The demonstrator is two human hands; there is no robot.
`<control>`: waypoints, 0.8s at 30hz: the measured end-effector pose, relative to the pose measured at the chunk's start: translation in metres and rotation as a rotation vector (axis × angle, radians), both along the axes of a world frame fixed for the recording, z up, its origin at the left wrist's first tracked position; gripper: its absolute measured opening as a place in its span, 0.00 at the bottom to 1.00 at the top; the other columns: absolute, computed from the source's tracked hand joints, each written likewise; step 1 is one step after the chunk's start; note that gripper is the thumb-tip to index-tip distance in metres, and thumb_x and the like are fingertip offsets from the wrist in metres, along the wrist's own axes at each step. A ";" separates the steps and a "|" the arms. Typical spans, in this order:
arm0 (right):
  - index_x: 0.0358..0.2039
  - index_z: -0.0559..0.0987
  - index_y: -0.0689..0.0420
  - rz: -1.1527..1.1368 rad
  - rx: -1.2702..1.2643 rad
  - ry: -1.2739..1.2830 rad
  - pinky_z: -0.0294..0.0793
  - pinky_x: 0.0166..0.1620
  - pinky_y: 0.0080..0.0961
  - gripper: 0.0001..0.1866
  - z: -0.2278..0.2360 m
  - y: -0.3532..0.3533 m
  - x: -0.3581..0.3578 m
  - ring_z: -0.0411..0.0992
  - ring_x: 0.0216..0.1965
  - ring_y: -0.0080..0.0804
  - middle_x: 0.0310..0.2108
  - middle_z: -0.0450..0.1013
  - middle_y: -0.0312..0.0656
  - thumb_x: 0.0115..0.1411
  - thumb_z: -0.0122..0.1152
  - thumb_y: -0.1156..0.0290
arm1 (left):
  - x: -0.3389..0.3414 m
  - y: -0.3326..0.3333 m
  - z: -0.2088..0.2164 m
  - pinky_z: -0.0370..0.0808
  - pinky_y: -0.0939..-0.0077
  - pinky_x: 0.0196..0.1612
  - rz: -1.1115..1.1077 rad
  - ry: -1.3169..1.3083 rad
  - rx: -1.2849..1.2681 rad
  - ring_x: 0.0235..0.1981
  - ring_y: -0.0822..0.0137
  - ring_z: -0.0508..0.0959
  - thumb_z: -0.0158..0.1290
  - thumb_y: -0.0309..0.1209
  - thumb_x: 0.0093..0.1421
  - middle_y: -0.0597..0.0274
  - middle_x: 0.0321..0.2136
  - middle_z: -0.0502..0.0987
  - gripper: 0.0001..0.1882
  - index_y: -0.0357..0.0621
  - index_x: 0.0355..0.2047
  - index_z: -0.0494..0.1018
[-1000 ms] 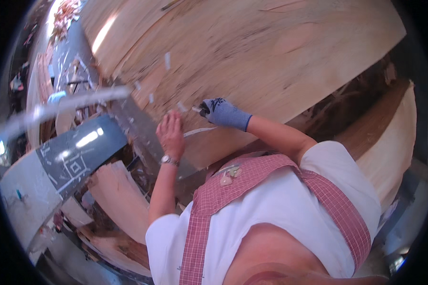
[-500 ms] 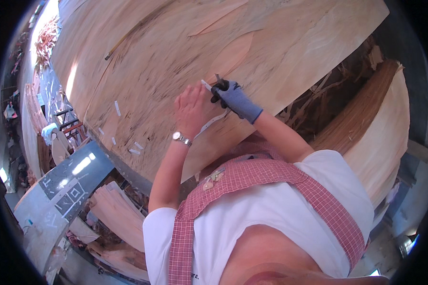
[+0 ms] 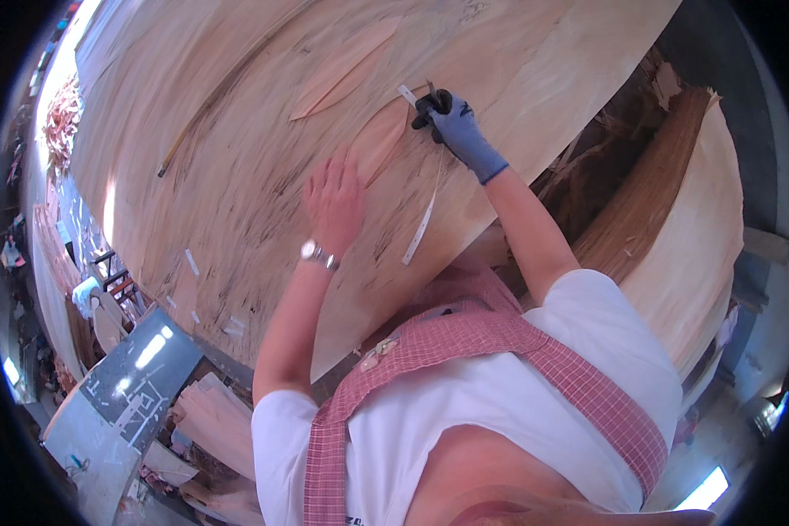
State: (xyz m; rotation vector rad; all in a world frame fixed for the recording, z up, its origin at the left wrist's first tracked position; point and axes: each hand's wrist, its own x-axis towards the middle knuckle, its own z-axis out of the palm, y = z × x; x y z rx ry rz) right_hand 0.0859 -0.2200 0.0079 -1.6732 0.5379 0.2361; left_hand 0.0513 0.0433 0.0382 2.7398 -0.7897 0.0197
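Note:
My left hand [image 3: 335, 197], bare and with a metal wristwatch [image 3: 320, 254] below it, lies flat on a large sheet of wood veneer [image 3: 237, 202], fingers stretched out. My right hand [image 3: 465, 131], in a blue glove with black fingertips, is closed on a long narrow white strip of tape [image 3: 427, 221]. One short end of the tape sticks out past the fingers, and the rest trails back toward me. A dark, thin tool [image 3: 431, 89] also pokes out of that grip; its kind is hidden. Between the hands is a pinkish leaf-shaped veneer patch [image 3: 381, 145].
Short white tape pieces [image 3: 192, 261] lie at the sheet's left. A pencil-like yellowish stick [image 3: 163, 167] rests farther off. Beyond the right edge are dark scraps and a curved stack of veneer [image 3: 666, 193]. A grey-blue board [image 3: 140, 364] stands at lower left.
My right hand has moved away from me over the veneer, drawing the tape along. My left hand is now flatter and farther from it. The whole view has shifted a little.

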 end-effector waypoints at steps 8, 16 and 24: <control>0.40 0.77 0.60 0.292 -0.565 -0.114 0.76 0.39 0.39 0.19 -0.008 -0.016 0.012 0.78 0.35 0.47 0.34 0.80 0.48 0.63 0.57 0.55 | 0.073 -0.101 -0.029 0.63 0.59 0.58 -0.191 -0.116 -0.076 0.55 0.60 0.70 0.52 0.29 0.56 0.67 0.58 0.71 0.24 0.47 0.56 0.71; 0.40 0.74 0.57 0.224 0.126 -0.009 0.63 0.21 0.17 0.11 0.026 -0.023 -0.015 0.63 0.18 0.16 0.24 0.77 0.37 0.66 0.55 0.63 | 0.100 -0.063 -0.023 0.65 0.54 0.56 -0.102 0.052 -0.393 0.54 0.53 0.70 0.50 0.25 0.56 0.55 0.52 0.74 0.21 0.42 0.51 0.73; 0.36 0.70 0.56 0.199 0.059 0.126 0.62 0.18 0.18 0.12 0.035 0.043 -0.036 0.63 0.15 0.17 0.23 0.77 0.39 0.65 0.59 0.62 | 0.007 -0.020 -0.022 0.66 0.56 0.55 0.048 -0.055 -0.324 0.49 0.53 0.71 0.50 0.21 0.53 0.56 0.52 0.73 0.24 0.43 0.53 0.73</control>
